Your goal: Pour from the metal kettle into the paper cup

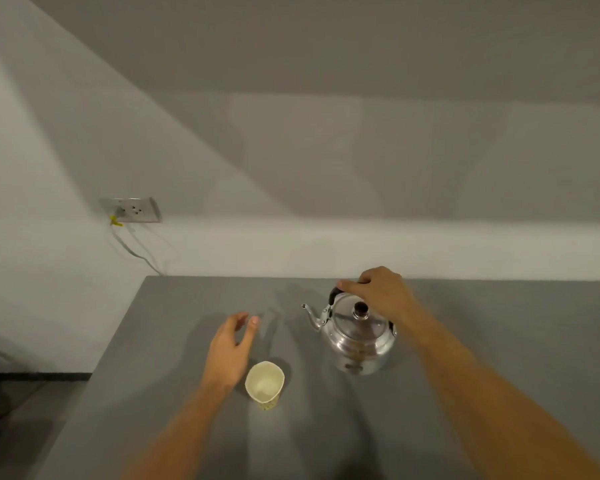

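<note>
A shiny metal kettle [359,336] stands upright on the grey table [499,341], lid on, spout pointing left. My right hand [378,289] is wrapped over its black top handle. A paper cup [264,382] stands upright to the kettle's lower left, with a pale inside and nothing clearly visible in it. My left hand [231,348] hovers just left of the cup, fingers apart and holding nothing; it does not touch the cup.
A wall socket [132,209] with a yellow-tagged cable sits on the white wall at the back left. The table's left edge runs diagonally near the left forearm, with dark floor beyond it. The wall rises directly behind the table.
</note>
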The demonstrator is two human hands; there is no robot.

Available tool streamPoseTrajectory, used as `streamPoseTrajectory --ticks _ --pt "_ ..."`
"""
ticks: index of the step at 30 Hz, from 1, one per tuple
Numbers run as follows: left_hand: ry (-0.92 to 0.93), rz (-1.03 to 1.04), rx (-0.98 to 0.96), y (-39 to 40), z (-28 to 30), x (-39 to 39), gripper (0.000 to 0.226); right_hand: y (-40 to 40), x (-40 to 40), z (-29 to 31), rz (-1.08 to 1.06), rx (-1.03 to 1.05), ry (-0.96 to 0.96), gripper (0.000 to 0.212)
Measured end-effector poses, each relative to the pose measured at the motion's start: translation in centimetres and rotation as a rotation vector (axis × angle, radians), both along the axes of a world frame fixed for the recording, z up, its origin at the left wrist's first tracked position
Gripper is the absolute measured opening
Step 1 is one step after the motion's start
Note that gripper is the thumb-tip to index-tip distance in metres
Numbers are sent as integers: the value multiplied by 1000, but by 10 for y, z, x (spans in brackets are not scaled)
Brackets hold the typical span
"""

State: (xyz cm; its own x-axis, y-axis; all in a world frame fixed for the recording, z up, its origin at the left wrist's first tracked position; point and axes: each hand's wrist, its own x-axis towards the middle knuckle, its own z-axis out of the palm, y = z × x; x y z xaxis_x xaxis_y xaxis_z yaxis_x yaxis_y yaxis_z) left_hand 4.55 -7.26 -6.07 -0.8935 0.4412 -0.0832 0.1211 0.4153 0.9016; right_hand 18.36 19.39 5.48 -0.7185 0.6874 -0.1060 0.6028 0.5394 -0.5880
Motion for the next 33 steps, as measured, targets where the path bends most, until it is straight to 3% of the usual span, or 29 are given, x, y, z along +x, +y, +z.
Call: streamPoseTrajectory --ticks 5,16,26,33 --pt "30 -13 -8 31 18 -32 38 48 -30 -4 -54 -30 -20 60" --pt "51 -59 -54 91 29 -72 41 109 -80 -31 -95 -127 16 55" --pt "37 -75 -71 100 29 -65 36 119 -88 -44 -44 -128 -4 47" --pt "75 -94 -71 84 50 -49 37 105 -73 -20 7 -17 7 49"
